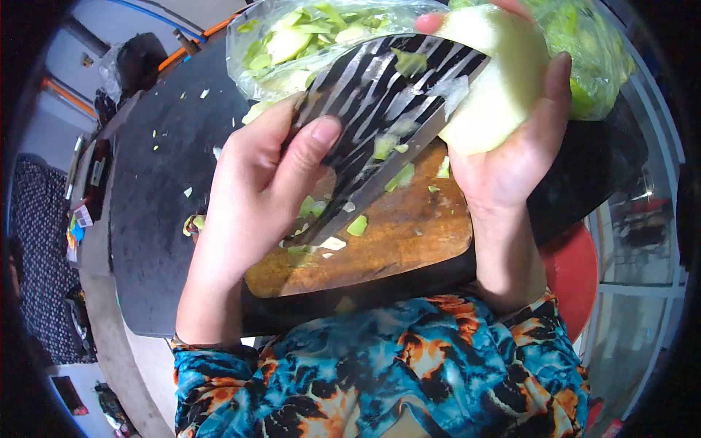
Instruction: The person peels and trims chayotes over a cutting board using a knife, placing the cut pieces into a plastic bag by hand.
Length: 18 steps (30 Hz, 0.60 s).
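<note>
My left hand [257, 164] is closed round a broad knife [365, 102], its thumb lying on the dark blade with pale streaks. Bits of peel cling to the blade. My right hand [504, 171], palm up, grips a peeled pale-green gourd-like vegetable [504, 80] from below and behind. The blade's far end meets or overlaps the left side of the vegetable, with a thin pale sliver [454, 91] there. Beneath both hands lies a wooden cutting board [409, 252], scattered with peel scraps [357, 225]. The knife's handle is hidden.
Behind the board, a clear plastic bag [255, 73] holds green peelings. Another plastic bag [595, 80] with green pieces stands at the back right. The board rests on a black table [157, 219] dotted with scraps. A red stool-like object [573, 277] is at the right, below table level.
</note>
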### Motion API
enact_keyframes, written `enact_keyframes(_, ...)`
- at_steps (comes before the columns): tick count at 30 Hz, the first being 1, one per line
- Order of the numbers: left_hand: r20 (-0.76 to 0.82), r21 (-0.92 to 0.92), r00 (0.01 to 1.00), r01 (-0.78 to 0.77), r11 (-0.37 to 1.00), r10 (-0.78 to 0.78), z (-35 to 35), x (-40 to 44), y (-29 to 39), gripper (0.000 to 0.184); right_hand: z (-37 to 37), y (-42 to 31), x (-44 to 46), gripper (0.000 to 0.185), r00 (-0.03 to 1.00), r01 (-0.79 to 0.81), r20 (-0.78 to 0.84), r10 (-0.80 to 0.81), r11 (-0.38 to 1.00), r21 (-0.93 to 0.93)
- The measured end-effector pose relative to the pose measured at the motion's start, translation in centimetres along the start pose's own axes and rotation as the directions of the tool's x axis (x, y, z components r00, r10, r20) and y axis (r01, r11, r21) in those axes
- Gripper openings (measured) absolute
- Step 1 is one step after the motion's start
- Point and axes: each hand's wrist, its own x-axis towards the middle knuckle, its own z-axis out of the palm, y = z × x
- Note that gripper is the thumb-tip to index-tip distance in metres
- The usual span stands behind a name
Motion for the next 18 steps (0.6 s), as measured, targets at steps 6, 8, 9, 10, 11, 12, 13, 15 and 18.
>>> enact_keyframes(6,0.026,-0.121,0.998,0.06,0.991,-0.057,0.7,0.2,-0.7,0.02,0.0,-0.2,-0.1,0.054,0.999,0.035,0.007,-0.035,0.997,-0.067)
enact_keyframes(8,0.032,-0.146,0.998,0.062,0.987,-0.058,0.9,0.3,-0.7,0.02,-0.1,-0.2,-0.1,0.054,0.999,0.047,-0.007,-0.048,0.994,-0.095)
enact_keyframes(9,0.035,-0.159,0.998,0.063,0.985,-0.058,0.9,0.3,-0.7,0.02,0.0,-0.2,-0.2,0.054,0.998,0.059,-0.02,-0.061,0.993,-0.099)
enact_keyframes(10,0.035,-0.178,0.998,0.063,0.982,-0.058,1.1,0.2,-0.7,0.021,0.0,-0.2,-0.3,0.054,0.997,0.071,-0.034,-0.075,0.992,-0.104)
enact_keyframes(11,0.034,-0.196,0.998,0.063,0.979,-0.058,1.3,0.1,-0.6,0.021,0.2,0.0,-0.3,0.055,0.994,0.09,-0.051,-0.096,0.991,-0.102)
enact_keyframes(12,0.032,-0.214,0.998,0.064,0.975,-0.058,1.4,0.0,-0.5,0.021,0.4,0.0,-0.3,0.055,0.99,0.104,-0.079,-0.113,0.989,-0.109)
enact_keyframes(13,0.044,-0.221,0.997,0.078,0.972,-0.07,1.5,0.1,-0.4,0.021,0.7,0.1,-0.4,0.055,0.986,0.117,-0.107,-0.13,0.986,-0.116)
enact_keyframes(15,0.067,-0.235,0.993,0.105,0.966,-0.092,1.7,0.0,-0.2,0.022,1.3,0.0,-0.6,0.055,0.977,0.128,-0.156,-0.147,0.984,-0.126)
enact_keyframes(18,0.076,-0.235,0.99,0.133,0.963,-0.119,1.5,0.0,-0.3,0.023,1.4,0.0,-0.5,0.055,0.978,0.137,-0.148,-0.15,0.986,-0.091)
